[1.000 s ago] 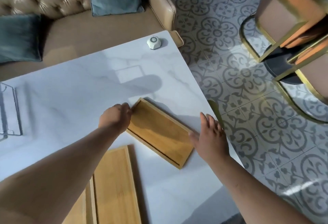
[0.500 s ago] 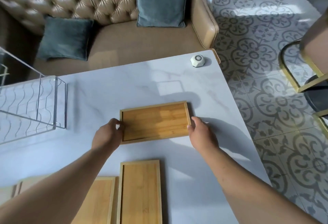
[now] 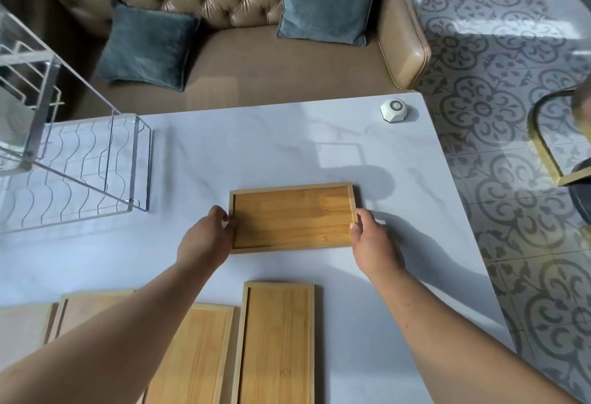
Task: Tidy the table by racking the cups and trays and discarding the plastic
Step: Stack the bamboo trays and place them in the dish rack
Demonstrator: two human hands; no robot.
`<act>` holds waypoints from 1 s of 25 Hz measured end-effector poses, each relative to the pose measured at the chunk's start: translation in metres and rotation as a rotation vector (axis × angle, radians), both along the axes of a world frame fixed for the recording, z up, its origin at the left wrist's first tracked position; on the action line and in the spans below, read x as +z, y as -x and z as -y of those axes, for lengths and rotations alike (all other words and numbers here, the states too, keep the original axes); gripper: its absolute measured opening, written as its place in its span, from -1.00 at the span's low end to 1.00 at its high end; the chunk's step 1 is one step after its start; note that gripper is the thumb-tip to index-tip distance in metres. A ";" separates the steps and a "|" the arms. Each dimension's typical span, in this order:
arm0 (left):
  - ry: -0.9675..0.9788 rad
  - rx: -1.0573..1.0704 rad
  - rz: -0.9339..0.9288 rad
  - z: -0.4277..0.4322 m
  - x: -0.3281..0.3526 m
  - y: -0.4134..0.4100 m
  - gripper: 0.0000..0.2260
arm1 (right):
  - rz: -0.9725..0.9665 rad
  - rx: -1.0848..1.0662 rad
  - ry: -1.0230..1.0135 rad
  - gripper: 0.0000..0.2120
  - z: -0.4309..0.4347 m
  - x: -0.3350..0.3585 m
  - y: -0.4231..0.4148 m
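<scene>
A bamboo tray [image 3: 292, 218] lies flat and crosswise on the white marble table [image 3: 256, 148]. My left hand [image 3: 206, 239] grips its left short edge and my right hand [image 3: 372, 240] grips its right short edge. Three more bamboo trays lie near the front edge: one [image 3: 276, 343] lengthwise at the right, one [image 3: 195, 352] beside it, and one [image 3: 92, 307] partly hidden under my left forearm. A clear acrylic rack [image 3: 76, 160] with wire dividers stands at the table's left.
A small white hexagonal puck [image 3: 394, 110] sits at the table's far right corner. A tan tufted sofa [image 3: 256, 52] with grey-blue cushions runs behind the table. Patterned floor tiles and a gold-framed chair [image 3: 550, 135] lie to the right.
The tray went from angled near the table's right edge to square and crosswise in the middle. Both hands closed on its short ends. The view swung left, bringing the rack into sight.
</scene>
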State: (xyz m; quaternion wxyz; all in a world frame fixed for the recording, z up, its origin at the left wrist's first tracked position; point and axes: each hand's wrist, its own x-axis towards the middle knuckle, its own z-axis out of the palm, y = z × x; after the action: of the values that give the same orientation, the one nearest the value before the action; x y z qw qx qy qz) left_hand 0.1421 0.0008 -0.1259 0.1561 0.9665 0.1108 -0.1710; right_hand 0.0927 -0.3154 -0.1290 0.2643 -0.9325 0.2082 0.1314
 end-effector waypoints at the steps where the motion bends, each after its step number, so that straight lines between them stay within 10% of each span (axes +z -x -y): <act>1: -0.004 -0.013 0.056 0.000 0.006 0.004 -0.79 | -0.003 -0.014 -0.013 -0.61 -0.001 0.001 0.002; 8: 0.064 -0.836 0.077 0.035 0.017 0.072 -0.64 | -0.037 -0.127 -0.088 -0.62 0.004 0.014 0.083; 25: -0.041 -0.330 -0.053 0.097 0.001 0.121 -0.77 | -0.170 -0.354 -0.031 -0.78 0.071 0.022 0.208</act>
State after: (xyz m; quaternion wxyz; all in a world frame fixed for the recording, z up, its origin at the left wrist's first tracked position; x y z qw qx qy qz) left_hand 0.0209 -0.0965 -0.1250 0.1030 0.9697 -0.0419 -0.2175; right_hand -0.1155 -0.3859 -0.1075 0.2792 -0.8626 0.3886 0.1642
